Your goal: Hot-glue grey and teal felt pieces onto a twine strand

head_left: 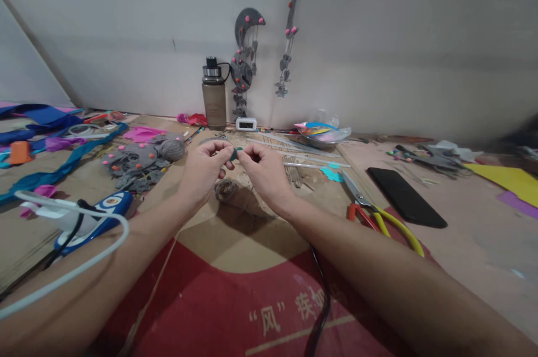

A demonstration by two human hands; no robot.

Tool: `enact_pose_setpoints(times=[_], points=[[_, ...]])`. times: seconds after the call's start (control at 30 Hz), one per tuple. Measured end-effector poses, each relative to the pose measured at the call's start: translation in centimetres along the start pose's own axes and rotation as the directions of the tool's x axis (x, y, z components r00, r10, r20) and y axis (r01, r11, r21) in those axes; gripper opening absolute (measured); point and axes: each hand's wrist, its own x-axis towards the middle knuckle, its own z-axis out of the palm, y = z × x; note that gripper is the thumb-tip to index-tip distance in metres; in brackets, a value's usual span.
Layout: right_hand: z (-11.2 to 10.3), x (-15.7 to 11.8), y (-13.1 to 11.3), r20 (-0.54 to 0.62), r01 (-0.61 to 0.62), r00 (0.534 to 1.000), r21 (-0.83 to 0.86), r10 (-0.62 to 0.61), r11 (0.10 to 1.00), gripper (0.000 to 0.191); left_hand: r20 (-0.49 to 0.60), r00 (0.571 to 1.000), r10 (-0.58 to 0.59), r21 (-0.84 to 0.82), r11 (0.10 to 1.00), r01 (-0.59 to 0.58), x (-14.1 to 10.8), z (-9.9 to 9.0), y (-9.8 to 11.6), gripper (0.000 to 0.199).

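Both hands meet over the middle of the cardboard. My left hand (pixel 208 163) pinches a small dark green piece (pixel 235 153), perhaps felt, between thumb and forefinger. From the other side, the closed fingertips of my right hand (pixel 267 172) are at the same green piece; its exact shape is too small to make out. Below the hands lies a small ball of brown twine (pixel 226 190). Just right of my right hand are a bundle of thin brown sticks (pixel 293 172), clear glue sticks (pixel 319 165) and turquoise cut shapes (pixel 332 172).
Scissors (pixel 365 205) with yellow and red handles and a black phone (pixel 406 197) lie to the right. A bottle (pixel 214 99), small clock (pixel 246 124) and dish (pixel 323 134) stand by the wall. Grey felt pieces (pixel 138 161) and a blue power strip (pixel 96 219) are left.
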Motion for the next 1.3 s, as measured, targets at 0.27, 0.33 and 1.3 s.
enact_pose_setpoints(times=[0.27,0.33,1.3], points=[[0.0,0.0,-0.1,-0.009,-0.010,1.000,0.003,0.010,1.000,0.020,0.024,1.000,-0.018,-0.028,0.999,0.019,-0.1,0.2,0.0,0.018],[-0.1,0.0,-0.1,-0.011,-0.007,1.000,0.003,0.007,1.000,0.020,0.031,0.999,-0.027,-0.036,0.999,0.028,-0.1,0.1,0.0,0.018],[1.3,-0.4,2.8,-0.024,-0.131,0.990,0.210,0.139,0.969,0.016,0.054,0.996,-0.071,0.036,0.997,0.069,-0.1,0.0,-1.3,0.019]])
